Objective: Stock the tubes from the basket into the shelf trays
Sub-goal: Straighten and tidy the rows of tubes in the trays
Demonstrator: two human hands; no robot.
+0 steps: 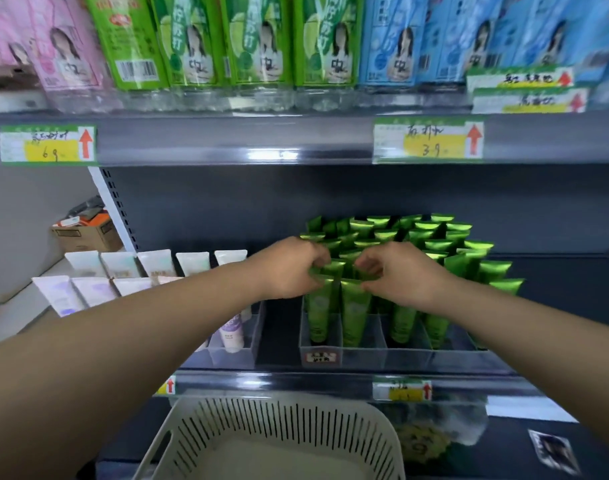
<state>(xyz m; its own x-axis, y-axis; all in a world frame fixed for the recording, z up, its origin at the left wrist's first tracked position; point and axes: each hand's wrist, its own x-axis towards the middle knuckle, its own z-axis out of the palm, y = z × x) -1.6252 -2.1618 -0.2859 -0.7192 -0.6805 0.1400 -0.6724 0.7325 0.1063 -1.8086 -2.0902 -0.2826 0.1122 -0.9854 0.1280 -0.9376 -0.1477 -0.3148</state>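
Several green tubes (410,244) stand upright in a clear divided tray (365,355) on the middle shelf. My left hand (289,268) and my right hand (396,271) meet over the tray's front left rows. Each hand's curled fingers pinch the crimped top of a green tube (355,306) there. The cream slotted basket (272,441) sits below the shelf edge; the part of its inside that shows holds no tubes.
A second clear tray (237,355) to the left holds white and lilac tubes (157,265). Bottles with green, blue and pink labels (258,46) fill the upper shelf. Price tags (428,140) line the shelf rails. A cardboard box (84,233) sits at far left.
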